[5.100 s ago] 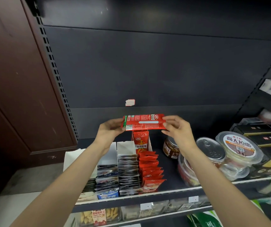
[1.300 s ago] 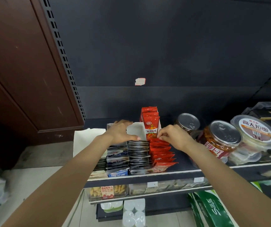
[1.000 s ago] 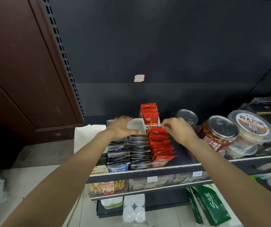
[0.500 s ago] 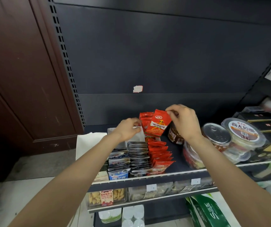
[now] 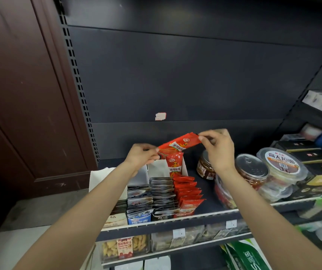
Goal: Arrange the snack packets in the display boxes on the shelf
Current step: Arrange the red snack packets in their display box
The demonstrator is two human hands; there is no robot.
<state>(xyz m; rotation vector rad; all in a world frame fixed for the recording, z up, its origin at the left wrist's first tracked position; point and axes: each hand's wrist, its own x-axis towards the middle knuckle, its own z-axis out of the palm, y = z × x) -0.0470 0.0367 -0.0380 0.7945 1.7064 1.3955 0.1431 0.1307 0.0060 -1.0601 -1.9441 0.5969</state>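
Both hands held one red snack packet point(image 5: 179, 143) in the air above the back of the shelf point(image 5: 210, 193). The left hand point(image 5: 141, 155) pinched its lower left end and the right hand point(image 5: 217, 148) pinched its upper right end, so it hung tilted. Just below it another red packet point(image 5: 174, 164) stood upright in the white display box point(image 5: 184, 168), behind a row of red packets point(image 5: 188, 193). Round lidded tubs point(image 5: 253, 172) sat to the right
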